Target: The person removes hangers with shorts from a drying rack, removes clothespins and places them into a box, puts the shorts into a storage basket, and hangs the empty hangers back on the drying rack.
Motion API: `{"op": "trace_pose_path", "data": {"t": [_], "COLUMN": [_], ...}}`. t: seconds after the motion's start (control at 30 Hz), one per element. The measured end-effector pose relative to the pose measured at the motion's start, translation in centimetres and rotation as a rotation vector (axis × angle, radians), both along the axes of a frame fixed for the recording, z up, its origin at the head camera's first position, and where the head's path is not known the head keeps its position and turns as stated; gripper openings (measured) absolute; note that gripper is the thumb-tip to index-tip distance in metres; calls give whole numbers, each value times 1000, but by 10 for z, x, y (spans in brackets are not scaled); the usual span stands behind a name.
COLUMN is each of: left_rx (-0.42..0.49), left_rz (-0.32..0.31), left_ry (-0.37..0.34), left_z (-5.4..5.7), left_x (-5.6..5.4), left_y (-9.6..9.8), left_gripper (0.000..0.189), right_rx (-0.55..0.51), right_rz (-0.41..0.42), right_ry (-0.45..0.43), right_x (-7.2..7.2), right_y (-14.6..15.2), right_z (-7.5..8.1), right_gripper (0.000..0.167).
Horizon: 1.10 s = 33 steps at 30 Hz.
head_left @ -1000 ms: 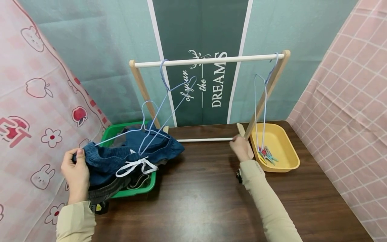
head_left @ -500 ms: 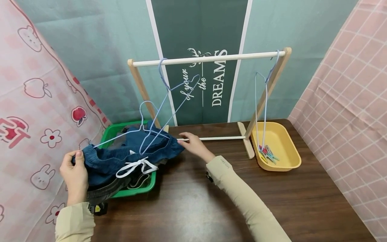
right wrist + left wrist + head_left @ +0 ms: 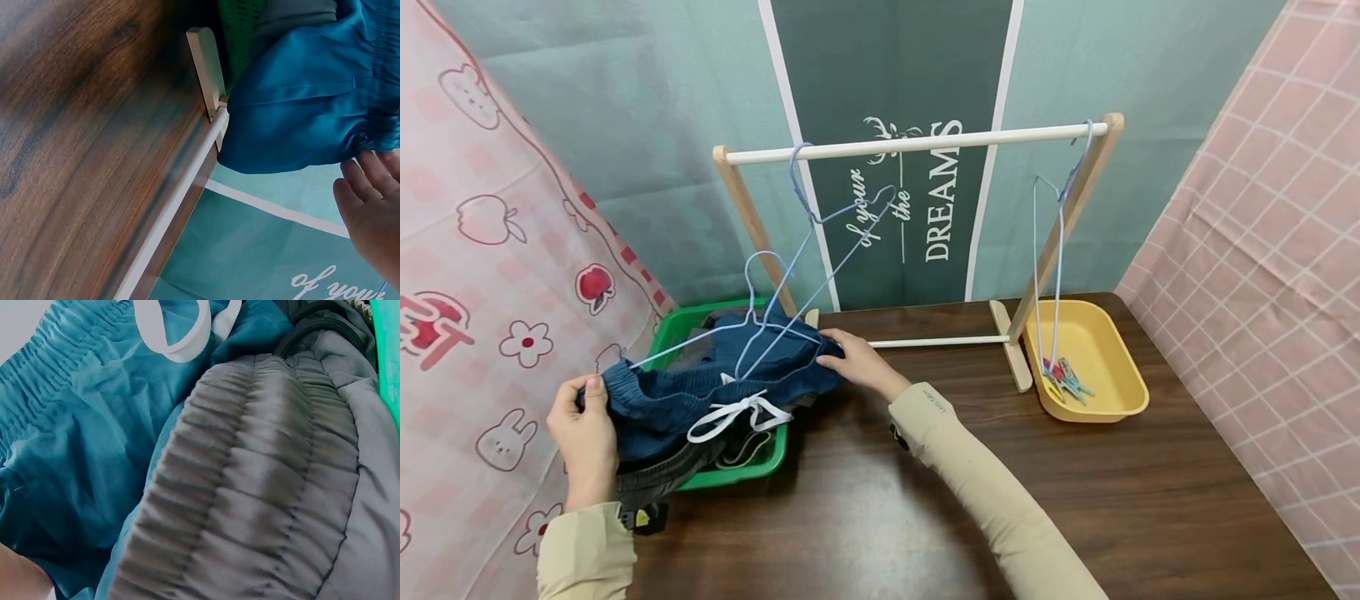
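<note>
Blue shorts with a white drawstring bow lie across the clothes in a green basket. A pale blue hanger stands hook up, its arms reaching into the waistband. My left hand pinches the left end of the waistband, thumb on top. At the right end, my right hand touches the cloth with nearly straight fingers, the thumb spread from them. In the right wrist view, the fingertips meet the gathered edge. Grey elastic-waisted clothing lies under the shorts in the left wrist view.
Behind stands a wooden rack with a white top rail and a low bar. One hanger hangs over the shorts, another at the right post. A yellow tray holds several clothespins on the dark table.
My right hand has moved left from the rack's right foot to the right end of the waistband, whose corner has shifted slightly left. My left hand has stayed on the waistband.
</note>
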State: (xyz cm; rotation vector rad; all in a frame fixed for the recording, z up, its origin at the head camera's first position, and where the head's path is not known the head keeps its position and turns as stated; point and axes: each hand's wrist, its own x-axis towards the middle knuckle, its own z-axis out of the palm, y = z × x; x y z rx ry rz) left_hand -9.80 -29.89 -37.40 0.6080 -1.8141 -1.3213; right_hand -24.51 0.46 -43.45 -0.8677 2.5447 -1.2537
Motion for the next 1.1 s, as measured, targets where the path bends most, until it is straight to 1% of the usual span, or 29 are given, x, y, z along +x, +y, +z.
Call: {"op": "trace_pose_path", "data": {"t": [0.23,0.37,0.53,0.6,0.67,0.73,0.77,0.83,0.87,0.93,1.0,1.1], "left_rx": [-3,-6,-17,-18,-28,-63,-85,-137,-164,-222,-287,-406], "left_rz": [11,20,21,20,21,31,38,54,59,55,41,16], "left_ry": [-15,-27,-17,-8,-13,-47,-73,-140,-170,-209,-209,-167], "left_z": [-1,-1,-2,-2,-2,-1,-1,-1,-1,0,0,0], "left_x": [0,0,-1,0,0,1,1,2,2,3,3,3], "left_y": [-1,-1,-2,-2,-3,-3,-3,-2,-1,1,2,4], "left_gripper": [29,28,28,25,16,13,16,28,30,37,37,33], "right_rx": [-3,3,-11,-29,-53,-78,-92,-119,-130,-154,-172,-191], "right_rz": [2,-2,11,10,-1,-14,-19,-29,-33,-36,-41,-49], "right_ry": [16,21,26,29,23,14,8,-11,-23,-46,-67,-79], "right_x": [0,0,-1,-2,-1,-1,-2,-1,-1,-1,-1,0], "right_y": [-4,-5,-5,-6,-6,-6,-6,-6,-6,-7,-7,-8], "right_z": [-1,-2,-7,-9,-10,-11,-11,-12,-12,-13,-12,-11], "right_gripper": [44,36,28,26,24,22,21,20,20,20,20,20]}}
